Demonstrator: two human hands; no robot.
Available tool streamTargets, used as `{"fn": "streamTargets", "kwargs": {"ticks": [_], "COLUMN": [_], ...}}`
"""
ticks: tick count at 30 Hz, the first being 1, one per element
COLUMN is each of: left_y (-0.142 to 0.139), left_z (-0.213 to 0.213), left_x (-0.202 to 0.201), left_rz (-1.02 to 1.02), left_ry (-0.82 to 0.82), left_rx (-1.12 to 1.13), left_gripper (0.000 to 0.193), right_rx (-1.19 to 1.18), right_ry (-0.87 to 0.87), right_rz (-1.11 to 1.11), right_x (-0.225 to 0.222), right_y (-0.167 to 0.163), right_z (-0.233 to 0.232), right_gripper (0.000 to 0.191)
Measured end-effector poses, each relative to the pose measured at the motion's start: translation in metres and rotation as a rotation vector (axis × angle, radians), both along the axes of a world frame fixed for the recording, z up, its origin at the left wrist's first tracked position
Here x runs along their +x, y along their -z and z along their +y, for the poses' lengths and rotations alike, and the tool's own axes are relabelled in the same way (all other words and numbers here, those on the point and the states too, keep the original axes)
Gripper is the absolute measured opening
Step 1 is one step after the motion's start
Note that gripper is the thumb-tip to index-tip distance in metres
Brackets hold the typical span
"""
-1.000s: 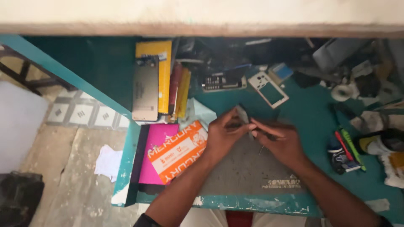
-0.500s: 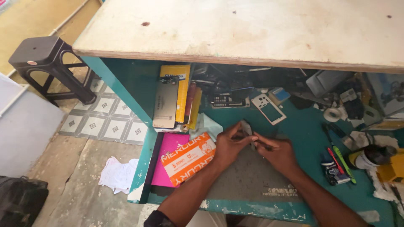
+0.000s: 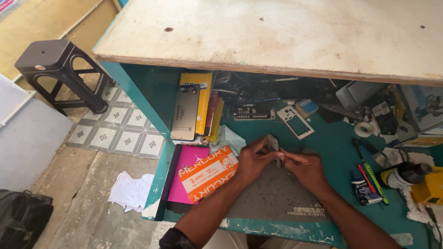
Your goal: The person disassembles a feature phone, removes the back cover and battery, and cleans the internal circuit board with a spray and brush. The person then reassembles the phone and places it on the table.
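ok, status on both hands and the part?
Left hand and right hand both pinch a small grey phone part above the grey work mat. Orange packet lies beside the left hand, not touching. Nothing blocking.

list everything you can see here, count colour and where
small part: 1, grey, pinched between both hands
work mat: 1, grey, under the hands
packet: 1, orange, left of the mat
pink sheet: 1, under the packet
phone back: 1, grey, bench's left rear
phone frame: 1, white, behind the hands
tape roll: 1, white, right rear
stool: 1, black, on the floor
left hand: 1, on the part
right hand: 1, on the part
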State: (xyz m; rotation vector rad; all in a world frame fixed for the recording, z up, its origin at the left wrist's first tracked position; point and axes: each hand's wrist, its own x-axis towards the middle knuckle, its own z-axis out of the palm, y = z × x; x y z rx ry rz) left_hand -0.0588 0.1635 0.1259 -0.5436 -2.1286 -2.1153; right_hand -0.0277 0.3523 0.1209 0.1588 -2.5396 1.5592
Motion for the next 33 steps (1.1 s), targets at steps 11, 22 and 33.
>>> {"fn": "streamTargets", "kwargs": {"ticks": [11, 22, 33], "left_y": [0.001, 0.006, 0.010], "left_z": [0.002, 0.005, 0.004], "left_x": [-0.001, -0.003, -0.005], "left_rz": [-0.038, -0.033, 0.040], "left_ry": [-0.033, -0.011, -0.072], "left_rx": [-0.070, -0.071, -0.083], "left_gripper": [0.074, 0.072, 0.071], "right_rx": [-0.031, 0.014, 0.013], "right_ry": [-0.025, 0.012, -0.003], "right_rz": [0.053, -0.025, -0.028], "right_x": [-0.001, -0.004, -0.005], "right_y": [0.002, 0.004, 0.007], "right_z": [0.002, 0.004, 0.003], "right_gripper": [0.041, 0.037, 0.039]}}
